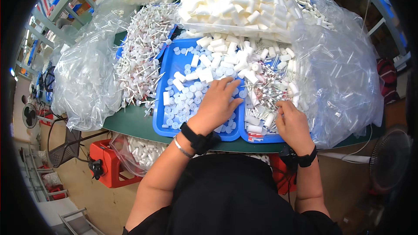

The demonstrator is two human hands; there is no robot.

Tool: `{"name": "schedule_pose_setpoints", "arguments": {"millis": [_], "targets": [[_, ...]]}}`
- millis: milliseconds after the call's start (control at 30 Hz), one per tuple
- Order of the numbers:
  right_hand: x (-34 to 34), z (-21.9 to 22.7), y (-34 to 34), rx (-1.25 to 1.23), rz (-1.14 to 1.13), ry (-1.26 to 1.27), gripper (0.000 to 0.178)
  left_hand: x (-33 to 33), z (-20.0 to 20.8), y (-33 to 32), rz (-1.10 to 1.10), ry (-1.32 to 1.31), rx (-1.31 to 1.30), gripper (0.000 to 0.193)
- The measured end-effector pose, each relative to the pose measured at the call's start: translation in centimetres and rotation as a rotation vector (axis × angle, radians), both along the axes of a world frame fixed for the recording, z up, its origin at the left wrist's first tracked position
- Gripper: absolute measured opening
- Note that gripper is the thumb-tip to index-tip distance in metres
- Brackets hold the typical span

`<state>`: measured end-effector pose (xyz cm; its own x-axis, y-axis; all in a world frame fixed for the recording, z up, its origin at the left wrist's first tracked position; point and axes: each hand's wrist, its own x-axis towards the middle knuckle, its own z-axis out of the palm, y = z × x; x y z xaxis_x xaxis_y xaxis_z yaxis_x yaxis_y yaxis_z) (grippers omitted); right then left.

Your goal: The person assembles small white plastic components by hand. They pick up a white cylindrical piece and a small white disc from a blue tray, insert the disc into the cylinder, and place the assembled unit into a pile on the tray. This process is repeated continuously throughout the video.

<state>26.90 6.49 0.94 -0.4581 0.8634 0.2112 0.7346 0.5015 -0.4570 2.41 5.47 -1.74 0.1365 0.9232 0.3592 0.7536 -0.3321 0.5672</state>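
Left hand (217,101) over blue tray (170,67), right hand (293,124) (curled) near pins (262,92)

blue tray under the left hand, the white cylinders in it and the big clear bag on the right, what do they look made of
Blue tray: probably moulded plastic, smooth, evenly coloured with rounded corners.
White cylinders: matte, perhaps foam or plastic; their plain look leaves it open.
Clear bag: likely thin plastic film, glossy, see-through and crinkled.

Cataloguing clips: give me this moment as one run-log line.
left hand: spread over small discs in blue tray | right hand: at thin pins, grip unclear | beyond: bag of white cylinders
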Motion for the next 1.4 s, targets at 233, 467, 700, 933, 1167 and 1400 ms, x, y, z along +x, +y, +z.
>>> {"name": "schedule_pose_setpoints", "arguments": {"millis": [233,467,700,933,1167,1400], "targets": [[0.8,-0.1,-0.5,-0.143,-0.05,0.198,0.025,0.5,-0.2,0.3,-0.043,0.085,-0.072,0.029],[1.1,-0.1,-0.3,-0.391,-0.148,0.694,0.028,-1.7,0.0,-1.7,0.028,-0.071,-0.094,0.022],[0.3,0.7,-0.2,-0.54,-0.163,1.073,0.014,-2.3,0.9,-2.8,0.09,-0.899,-0.508,0.025],[-2.8,1.7,-3.1,-0.667,0.001,1.216,0.01,-0.1,1.5,-5.6,-0.272,-1.815,-0.988,0.035],[-3.4,1.6,-3.8,-0.671,-0.01,1.088,0.01,1.0,0.6,-6.4,-0.259,-1.935,-1.044,0.03],[-3.5,1.3,-4.1,-0.672,-0.027,1.008,0.011,1.5,0.3,-6.4,-0.237,-1.881,-1.022,0.028]]}}
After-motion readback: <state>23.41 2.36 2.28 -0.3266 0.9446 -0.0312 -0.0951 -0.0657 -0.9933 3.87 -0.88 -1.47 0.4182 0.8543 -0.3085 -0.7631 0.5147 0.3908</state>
